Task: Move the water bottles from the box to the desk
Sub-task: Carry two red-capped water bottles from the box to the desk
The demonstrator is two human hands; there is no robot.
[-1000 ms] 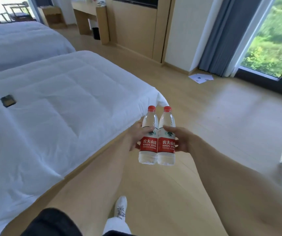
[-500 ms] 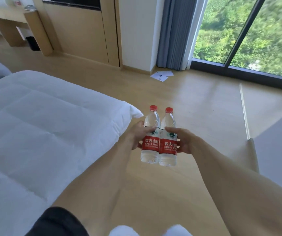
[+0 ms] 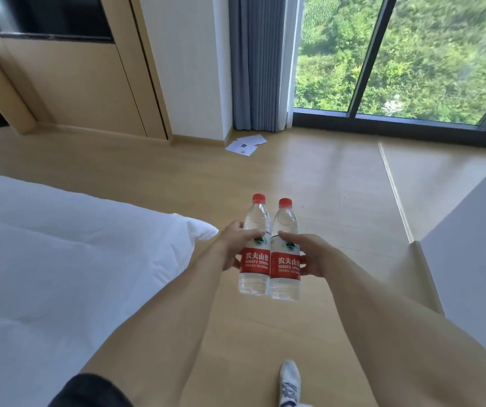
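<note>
Above wooden floor (image 3: pixel 338 183), left hand (image 3: pixel 233 248) and right hand (image 3: pixel 312 257) each grip one full, heavy, smooth bottle: left bottle (image 3: pixel 255 254), right bottle (image 3: pixel 285 259), best held at the label.

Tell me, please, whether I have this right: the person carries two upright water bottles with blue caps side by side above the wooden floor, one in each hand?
Not quite: the caps are red, not blue. The head view shows the left hand gripping the left bottle and the right hand gripping the right bottle, both upright and side by side above the wooden floor.
</note>
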